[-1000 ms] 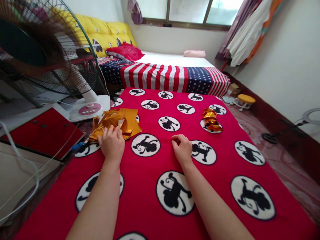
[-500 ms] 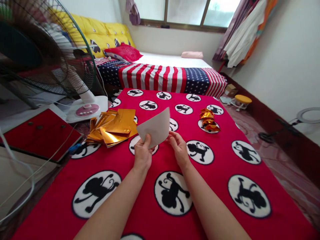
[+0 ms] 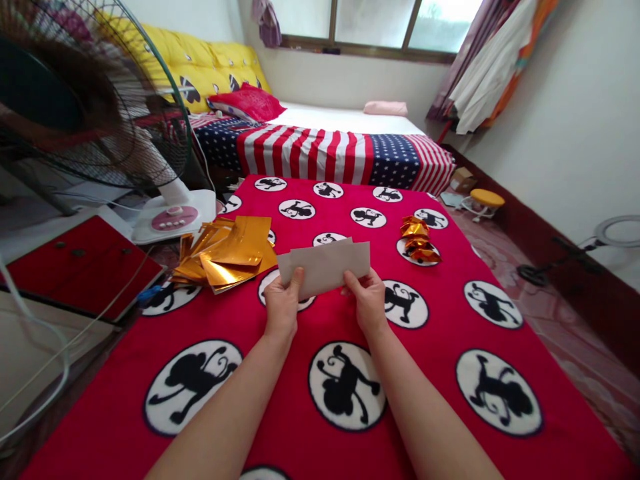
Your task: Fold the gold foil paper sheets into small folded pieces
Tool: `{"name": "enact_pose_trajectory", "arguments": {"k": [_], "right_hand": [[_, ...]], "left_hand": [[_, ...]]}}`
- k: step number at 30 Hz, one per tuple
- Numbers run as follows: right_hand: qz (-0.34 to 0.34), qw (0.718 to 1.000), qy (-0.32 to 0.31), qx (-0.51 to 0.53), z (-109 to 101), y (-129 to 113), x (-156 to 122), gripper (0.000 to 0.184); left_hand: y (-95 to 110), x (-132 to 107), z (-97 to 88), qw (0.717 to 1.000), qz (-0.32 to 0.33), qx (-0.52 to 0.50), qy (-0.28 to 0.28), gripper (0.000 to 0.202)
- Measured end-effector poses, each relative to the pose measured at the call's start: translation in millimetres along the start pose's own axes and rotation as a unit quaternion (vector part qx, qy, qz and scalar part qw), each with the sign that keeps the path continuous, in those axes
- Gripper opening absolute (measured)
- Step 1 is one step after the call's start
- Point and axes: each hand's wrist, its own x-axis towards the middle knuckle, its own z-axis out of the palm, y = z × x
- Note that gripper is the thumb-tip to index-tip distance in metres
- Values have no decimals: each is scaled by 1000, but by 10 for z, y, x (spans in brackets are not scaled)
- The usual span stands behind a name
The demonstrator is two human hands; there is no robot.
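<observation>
Held up between my hands is a sheet of paper, its pale grey-white side toward me, with offset top edges as if folded or doubled. My left hand pinches its left end, thumb on the near face. At the right end my right hand grips it the same way. To the left lies a loose pile of gold foil paper, some sheets overlapping at angles. Farther right, several folded gold foil pieces sit bunched in a row. What the paper's far side looks like is hidden.
A red cloth with monkey circles covers the surface under my hands. A fan with turning blades stands at the left beside a red-topped box. Beyond is a bed; a yellow stool stands at the right.
The paper has gone from a curved, tilted sheet to a flatter, wider strip held lower. My right hand has moved its thumb onto the near face, gripping the right end.
</observation>
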Motion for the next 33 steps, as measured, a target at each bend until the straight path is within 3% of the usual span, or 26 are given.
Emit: {"name": "enact_pose_trajectory", "arguments": {"k": [4, 7, 9, 12, 16, 21, 25, 28, 31, 32, 33], "right_hand": [[-28, 995, 89, -22, -55, 29, 39, 29], [-31, 991, 131, -24, -80, 52, 64, 29], [-30, 991, 128, -24, -79, 51, 69, 29], [-34, 992, 116, -25, -67, 35, 66, 30], [-32, 994, 105, -7, -71, 44, 69, 30], [-26, 994, 109, -1, -85, 79, 77, 31], [-21, 994, 103, 1, -78, 73, 69, 28], [-22, 995, 97, -11, -71, 59, 58, 28], [-24, 995, 98, -18, -67, 53, 51, 29], [-25, 995, 99, -17, -67, 54, 50, 29], [-26, 995, 100, -17, -67, 55, 49, 29]], "left_hand": [[69, 29, -22, 998, -48, -36, -14, 53], [199, 155, -74, 997, 15, -65, 40, 52], [293, 295, -154, 993, 64, -82, 63, 51], [393, 512, -310, 990, 108, -85, 43, 51], [450, 629, -427, 988, 94, -120, 29, 44], [505, 520, -371, 961, 48, -269, 34, 36], [487, 487, -341, 962, 18, -272, 10, 33], [444, 510, -355, 975, 20, -218, 36, 32], [465, 515, -400, 983, 156, -18, 92, 35], [495, 509, -422, 968, 215, 73, 109, 37], [532, 500, -447, 933, 276, 200, 116, 41]]}}
